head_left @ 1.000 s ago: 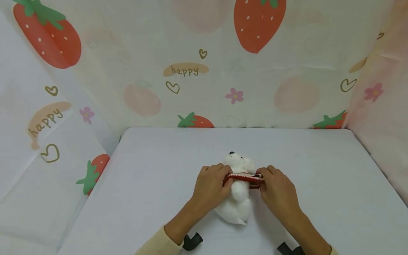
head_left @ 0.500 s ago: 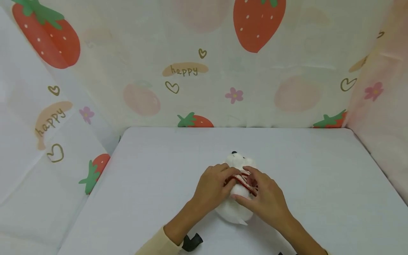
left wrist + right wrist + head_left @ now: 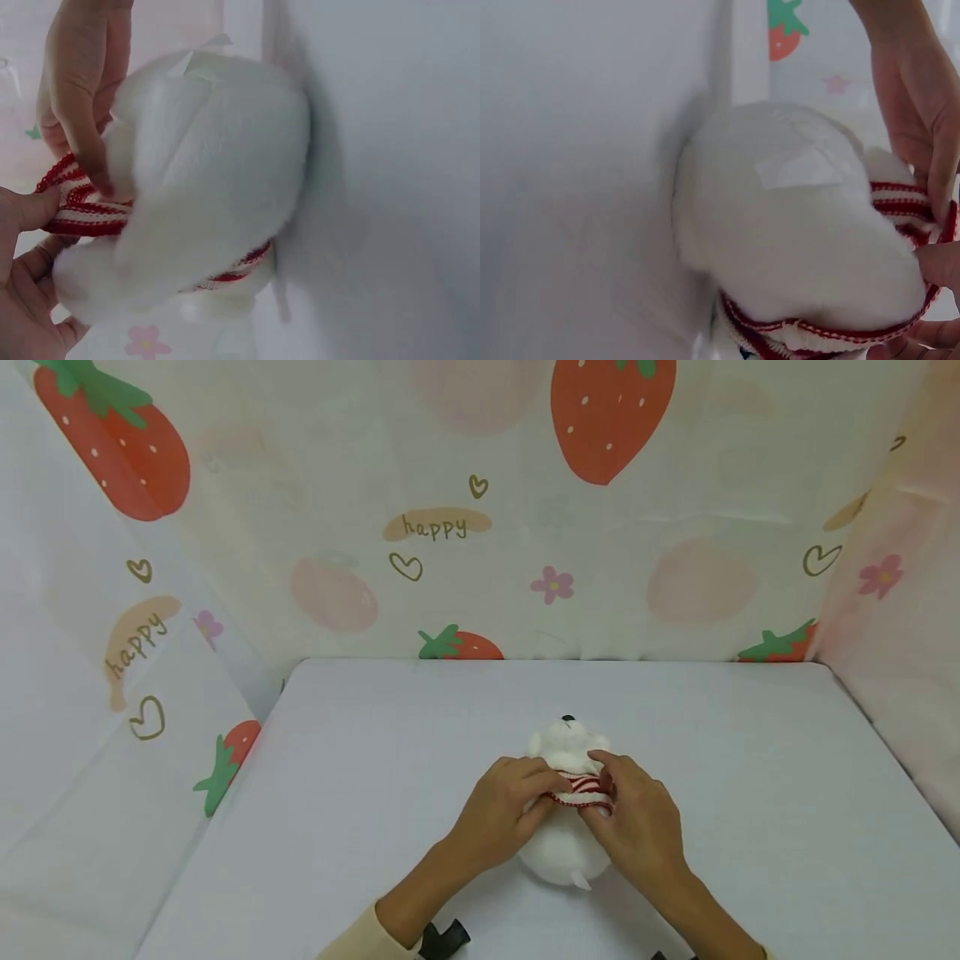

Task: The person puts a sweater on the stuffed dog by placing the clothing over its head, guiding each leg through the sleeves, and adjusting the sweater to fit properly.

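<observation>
A white plush dog [image 3: 562, 856] with a black nose sits on the table, facing away, its tail toward me. A red-and-white striped knitted garment [image 3: 587, 785] wraps round its upper body. At the dog's left side my left hand [image 3: 497, 814] pinches the garment's edge. My right hand [image 3: 639, 818] grips the garment on the other side, thumb at its lower edge. The left wrist view shows the knit [image 3: 86, 214] bunched between both hands. Beneath the plush, the right wrist view shows more red-edged fabric [image 3: 802, 337] running round the body.
A white tabletop [image 3: 375, 735] surrounds the plush. Behind it hangs a strawberry-print cloth [image 3: 600, 568], with more cloth along the left and right sides. A black piece [image 3: 444, 939] shows under the left wrist.
The garment was stretched flat across the back; now it curves round the body. My right hand let go of the far end, moved inward and regripped. The plush turned slightly to the right.
</observation>
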The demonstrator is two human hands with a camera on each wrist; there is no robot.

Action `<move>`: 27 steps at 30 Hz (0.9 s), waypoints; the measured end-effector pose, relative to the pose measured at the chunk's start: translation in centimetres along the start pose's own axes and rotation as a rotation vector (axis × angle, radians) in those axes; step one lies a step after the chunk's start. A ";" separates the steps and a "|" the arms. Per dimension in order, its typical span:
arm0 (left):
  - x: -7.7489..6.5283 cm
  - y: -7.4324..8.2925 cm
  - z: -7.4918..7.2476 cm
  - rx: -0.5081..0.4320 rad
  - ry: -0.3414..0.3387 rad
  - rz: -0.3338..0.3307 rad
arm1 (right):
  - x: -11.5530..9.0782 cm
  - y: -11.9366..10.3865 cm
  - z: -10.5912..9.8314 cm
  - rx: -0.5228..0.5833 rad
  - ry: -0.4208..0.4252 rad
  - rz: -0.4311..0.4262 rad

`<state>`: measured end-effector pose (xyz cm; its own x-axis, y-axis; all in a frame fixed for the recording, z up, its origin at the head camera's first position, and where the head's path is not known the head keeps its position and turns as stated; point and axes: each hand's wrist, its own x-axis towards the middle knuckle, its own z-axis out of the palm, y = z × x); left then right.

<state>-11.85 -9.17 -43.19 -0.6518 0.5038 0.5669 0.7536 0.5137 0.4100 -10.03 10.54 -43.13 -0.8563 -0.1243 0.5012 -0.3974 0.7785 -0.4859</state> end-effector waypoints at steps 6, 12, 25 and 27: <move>-0.5 -0.4 -0.2 -0.015 -0.013 0.017 | 0.0 0.7 -0.3 -0.032 -0.004 0.027; -0.6 -0.3 -0.1 0.020 -0.040 -0.002 | 0.2 1.3 -0.5 -0.032 -0.009 0.037; 1.2 0.9 2.0 0.387 -0.153 -0.082 | -0.1 2.4 0.0 -0.024 0.039 0.033; 1.5 1.1 2.3 0.402 -0.132 -0.100 | -0.2 2.3 -0.1 -0.018 0.056 0.030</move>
<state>-12.23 -6.24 -43.58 -0.7451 0.5083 0.4317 0.6101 0.7811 0.1332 -10.80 12.40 -44.29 -0.8475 -0.0667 0.5267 -0.3659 0.7921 -0.4886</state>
